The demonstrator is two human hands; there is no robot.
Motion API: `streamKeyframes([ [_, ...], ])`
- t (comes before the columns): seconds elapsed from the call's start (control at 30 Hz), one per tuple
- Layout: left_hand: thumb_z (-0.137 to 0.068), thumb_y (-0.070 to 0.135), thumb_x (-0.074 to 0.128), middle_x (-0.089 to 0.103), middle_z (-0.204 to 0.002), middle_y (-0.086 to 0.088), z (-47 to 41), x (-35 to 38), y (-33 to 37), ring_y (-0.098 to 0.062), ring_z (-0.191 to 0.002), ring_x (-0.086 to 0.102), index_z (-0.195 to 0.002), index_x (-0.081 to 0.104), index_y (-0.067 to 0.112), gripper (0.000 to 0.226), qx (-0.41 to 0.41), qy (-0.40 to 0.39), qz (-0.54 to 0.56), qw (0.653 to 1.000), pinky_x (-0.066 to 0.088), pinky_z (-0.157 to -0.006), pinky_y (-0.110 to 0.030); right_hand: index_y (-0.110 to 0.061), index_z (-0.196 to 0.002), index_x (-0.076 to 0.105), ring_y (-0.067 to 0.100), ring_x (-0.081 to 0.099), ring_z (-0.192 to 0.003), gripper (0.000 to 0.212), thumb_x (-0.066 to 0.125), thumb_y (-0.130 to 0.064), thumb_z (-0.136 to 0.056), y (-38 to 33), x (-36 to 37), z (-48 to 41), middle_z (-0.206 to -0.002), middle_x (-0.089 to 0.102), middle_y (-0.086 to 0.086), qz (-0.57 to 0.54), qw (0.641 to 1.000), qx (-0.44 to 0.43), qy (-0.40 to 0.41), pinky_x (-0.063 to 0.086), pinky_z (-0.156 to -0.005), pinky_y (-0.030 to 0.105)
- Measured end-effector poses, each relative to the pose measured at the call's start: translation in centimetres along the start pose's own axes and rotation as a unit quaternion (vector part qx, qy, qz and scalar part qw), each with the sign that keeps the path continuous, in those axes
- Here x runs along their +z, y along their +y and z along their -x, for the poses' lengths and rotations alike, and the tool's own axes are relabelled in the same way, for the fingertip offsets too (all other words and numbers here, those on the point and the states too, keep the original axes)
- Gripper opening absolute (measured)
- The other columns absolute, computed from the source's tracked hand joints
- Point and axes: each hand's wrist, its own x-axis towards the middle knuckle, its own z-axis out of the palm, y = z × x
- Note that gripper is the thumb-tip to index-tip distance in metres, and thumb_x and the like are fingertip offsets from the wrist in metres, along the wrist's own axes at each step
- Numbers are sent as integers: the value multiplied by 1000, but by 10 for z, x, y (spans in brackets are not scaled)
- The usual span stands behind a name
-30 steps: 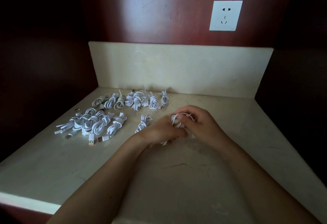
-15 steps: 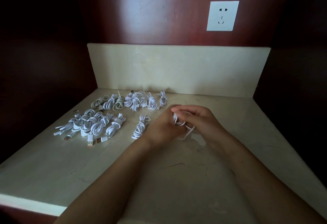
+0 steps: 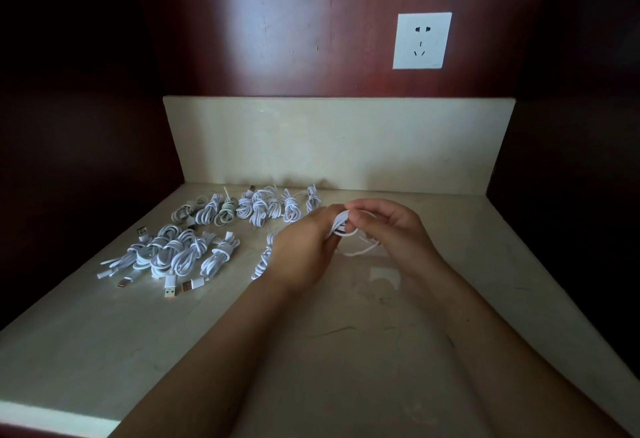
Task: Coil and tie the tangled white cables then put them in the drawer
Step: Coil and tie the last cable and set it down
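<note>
Both hands are close together, just above the pale stone counter [image 3: 138, 333]. The left hand [image 3: 304, 250] has its fingers curled round a thin white cable [image 3: 341, 224]. The right hand [image 3: 391, 226] pinches the same cable with its fingertips. A loose loop of it hangs down under the hands; I cannot tell if it touches the counter. 1 tied white bundle [image 3: 263, 261] lies just beside the left hand. Further left is a bunch of tied bundles [image 3: 173, 254] with plugs sticking out. A back row of bundles [image 3: 256, 209] lies near the pale stone back panel [image 3: 329, 139]. A white wall socket [image 3: 421, 41] sits on the dark red wooden wall [image 3: 277, 22].
</note>
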Motion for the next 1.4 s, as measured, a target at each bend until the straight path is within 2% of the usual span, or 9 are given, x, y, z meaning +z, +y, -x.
streamKeyframes([
  [0.17, -95, 36, 41, 69, -106, 10, 1, -2, -2, -16, -95, 65, -115, 58, 34, 25, 4, -47, -14, 999, 52, -76, -39, -10, -94, 72, 7, 52, -50, 12, 65, -2, -88, 1, -7, -2, -69, 69, 2, -10, 999, 34, -26, 44, -53, 15],
  [0.33, -88, 35, 43, 70, -103, 5, 2, -2, 1, -24, -91, 67, -117, 53, 38, 31, -3, -62, -21, 998, 52, -72, -39, -6, -97, 68, 4, 31, -36, 11, 59, -1, -91, 1, -7, -1, -66, 64, 4, -22, 997, 55, -43, 23, -38, 14],
  [0.5, -78, 38, 45, 68, -87, 10, 3, -8, 11, -16, -84, 64, -112, 55, 39, 36, -62, -18, -2, 998, 50, -72, -32, -5, -90, 63, -3, 52, -44, 9, 61, 3, -90, -5, 3, 2, -68, 67, 7, 11, 999, -28, -14, 38, -48, 7],
  [0.63, -69, 52, 52, 63, -67, 12, 4, -12, 21, -6, -64, 57, -106, 46, 40, 40, -108, -10, 42, 993, 45, -66, -28, -10, -87, 67, 1, 59, -56, 11, 61, -1, -91, -7, 4, 3, -70, 70, 2, -4, 1000, -12, -5, 44, -56, 11],
  [0.8, -81, 78, 28, 57, -66, 10, 3, -6, 21, -14, -68, 59, -84, 48, 26, 56, -171, 98, 190, 962, 53, -74, -42, -17, -84, 72, 20, 41, -69, 11, 66, -11, -90, -2, 7, 2, -74, 69, 2, -49, 997, 50, 8, 33, -56, 23],
  [0.93, -91, 63, 34, 54, -56, 14, -3, 0, 14, -15, -60, 54, -73, 47, 22, 46, -205, 126, 246, 939, 51, -74, -56, -9, -88, 70, 4, 31, -41, 9, 63, -9, -92, -2, 9, 5, -76, 67, 5, -75, 995, 66, 0, 27, -41, 12],
  [1.1, -90, 59, 43, 47, -54, 11, -3, -5, -2, -20, -60, 50, -67, 44, 32, 35, -209, 121, 192, 951, 51, -71, -54, -8, -86, 72, -3, 49, -42, 4, 70, -4, -86, -2, 2, 1, -64, 70, -2, 33, 998, 22, 55, 37, -47, 9],
  [1.27, -98, 48, 47, 50, -58, 5, -3, -10, -7, -28, -67, 60, -68, 43, 20, 41, -215, 105, 126, 963, 50, -69, -48, -25, -71, 71, -1, 55, -58, 20, 75, -9, -83, 9, -12, -5, -63, 65, -9, 227, 973, -38, -34, 43, -60, 15],
  [1.4, -96, 48, 49, 51, -58, -1, -5, -9, -10, -28, -62, 56, -65, 42, 16, 45, -211, 86, 120, 966, 49, -67, -47, -25, -72, 66, -4, 54, -61, 23, 70, -9, -88, 9, -9, -5, -66, 63, -18, 231, 965, -112, -44, 43, -62, 15],
])
